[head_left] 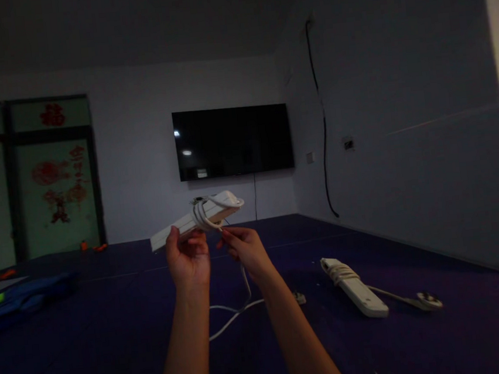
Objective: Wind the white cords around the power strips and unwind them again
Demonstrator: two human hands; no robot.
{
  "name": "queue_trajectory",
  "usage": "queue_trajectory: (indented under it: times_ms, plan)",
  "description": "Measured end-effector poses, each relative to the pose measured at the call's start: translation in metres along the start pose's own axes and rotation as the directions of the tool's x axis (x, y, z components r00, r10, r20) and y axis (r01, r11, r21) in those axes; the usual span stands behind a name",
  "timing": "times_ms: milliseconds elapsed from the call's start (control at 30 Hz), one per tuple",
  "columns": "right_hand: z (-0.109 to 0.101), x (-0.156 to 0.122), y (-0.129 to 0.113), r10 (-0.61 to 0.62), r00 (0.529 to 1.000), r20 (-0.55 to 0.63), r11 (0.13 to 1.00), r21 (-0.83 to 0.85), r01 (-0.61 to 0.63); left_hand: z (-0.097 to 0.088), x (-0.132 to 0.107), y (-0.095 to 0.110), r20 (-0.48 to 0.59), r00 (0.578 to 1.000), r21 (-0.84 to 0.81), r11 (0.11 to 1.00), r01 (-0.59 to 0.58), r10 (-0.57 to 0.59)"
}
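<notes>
My left hand (188, 257) is closed around a white power strip (182, 223), held up in front of me at a slant. Its white cord (203, 218) is looped a few times around the strip's far end. My right hand (243, 247) pinches that cord just beside the strip. The loose length of cord (235, 309) hangs down from my right hand and trails across the dark purple floor (114, 341) to a plug (299, 297).
A second white power strip (359, 289) with cord wound round one end lies on the floor at right, its plug (429, 300) beyond it. A blue object (25, 294) sits at far left. A wall-mounted television (233, 141) hangs ahead.
</notes>
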State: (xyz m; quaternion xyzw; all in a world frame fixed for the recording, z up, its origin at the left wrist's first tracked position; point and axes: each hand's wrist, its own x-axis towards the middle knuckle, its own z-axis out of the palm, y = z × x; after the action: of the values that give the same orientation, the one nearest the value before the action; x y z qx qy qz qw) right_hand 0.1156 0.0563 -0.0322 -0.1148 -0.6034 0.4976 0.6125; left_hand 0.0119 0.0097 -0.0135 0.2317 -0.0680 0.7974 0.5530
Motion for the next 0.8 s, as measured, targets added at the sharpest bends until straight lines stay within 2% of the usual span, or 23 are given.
queue_trajectory:
  times_ms: [167,300,467,700,800]
  plan:
    - [-0.002,-0.001,-0.005,0.104,0.993,-0.058,0.991,-0.082,-0.109,0.000,0.005,-0.012,-0.107,0.991,0.137,0.988,-0.067,0.082]
    - [-0.004,-0.002,-0.006,0.144,0.986,-0.083,0.984,-0.094,-0.152,-0.005,0.007,-0.025,-0.106,0.986,0.200,0.974,-0.106,0.129]
    - [-0.006,-0.003,-0.009,0.190,0.974,-0.126,0.972,-0.114,-0.204,-0.010,0.007,-0.040,-0.036,0.978,0.264,0.946,-0.190,0.206]
    - [-0.008,-0.006,-0.019,0.246,0.950,-0.192,0.963,-0.063,-0.262,-0.024,0.010,-0.048,0.119,0.956,0.393,0.872,-0.293,0.268]
    - [-0.010,-0.010,-0.025,0.247,0.958,-0.148,0.968,-0.002,-0.250,-0.027,0.011,-0.048,0.165,0.948,0.394,0.863,-0.317,0.272]
